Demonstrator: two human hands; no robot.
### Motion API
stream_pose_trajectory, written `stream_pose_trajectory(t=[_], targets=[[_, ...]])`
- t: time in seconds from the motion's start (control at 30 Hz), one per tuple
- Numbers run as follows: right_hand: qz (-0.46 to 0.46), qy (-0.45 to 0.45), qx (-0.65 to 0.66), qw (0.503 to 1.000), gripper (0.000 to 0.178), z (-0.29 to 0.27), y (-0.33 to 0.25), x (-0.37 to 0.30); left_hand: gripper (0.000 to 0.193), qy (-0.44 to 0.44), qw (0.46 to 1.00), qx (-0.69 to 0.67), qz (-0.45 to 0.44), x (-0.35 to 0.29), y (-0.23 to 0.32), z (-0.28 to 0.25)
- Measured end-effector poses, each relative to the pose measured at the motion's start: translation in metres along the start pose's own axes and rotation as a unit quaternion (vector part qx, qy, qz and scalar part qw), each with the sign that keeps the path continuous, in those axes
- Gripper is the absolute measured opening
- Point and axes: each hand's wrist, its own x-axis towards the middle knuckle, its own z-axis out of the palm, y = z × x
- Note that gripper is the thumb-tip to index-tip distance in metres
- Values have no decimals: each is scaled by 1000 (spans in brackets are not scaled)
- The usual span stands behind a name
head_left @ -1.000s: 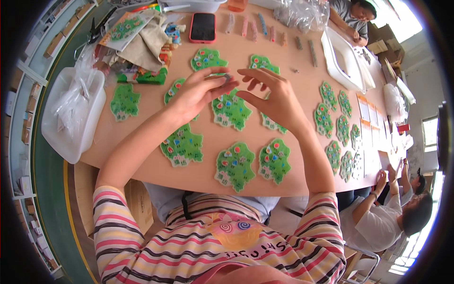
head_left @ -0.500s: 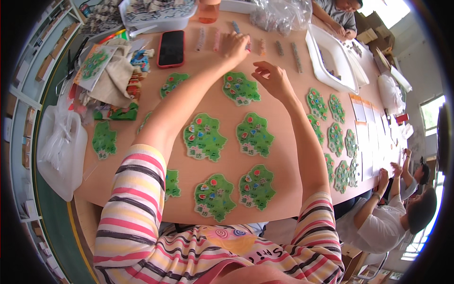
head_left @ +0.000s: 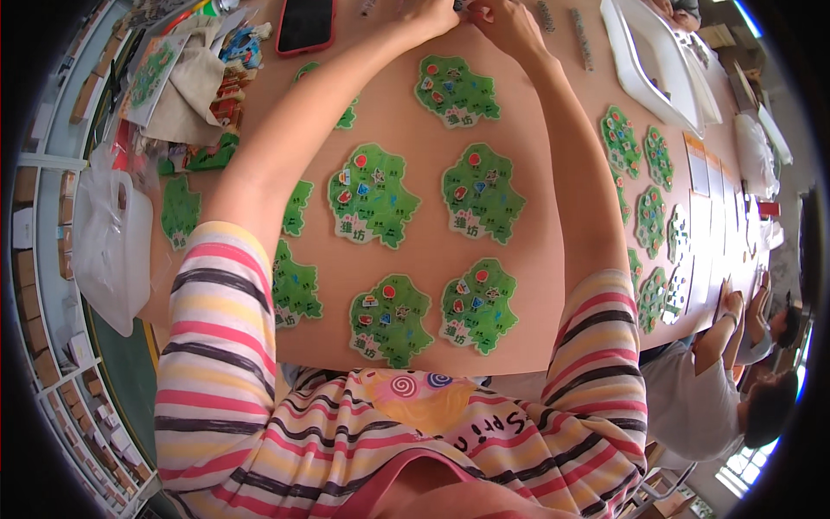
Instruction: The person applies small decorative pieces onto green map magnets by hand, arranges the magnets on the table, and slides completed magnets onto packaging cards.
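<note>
Green map-shaped flat board with coloured stickers lies on the tan table, just below both hands. Left hand and right hand meet at the far edge; their finger state cannot be told. A red-cased phone lies left.

Bare table strip btwn green map boards is free; phone blocks far left.
</note>
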Motion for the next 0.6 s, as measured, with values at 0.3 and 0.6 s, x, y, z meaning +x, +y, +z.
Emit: stream_pose_trajectory(t=[0.3, 0.6], targets=[[-62, -17, 36, 997, 15, -55, -20, -32, 31, -194, 975, -97, 45, -50, 7, -125], [-40, -157, 301, 940, 31, -208, -145, -74, 106, -140, 830, -450, 298, -52, 54, -273]])
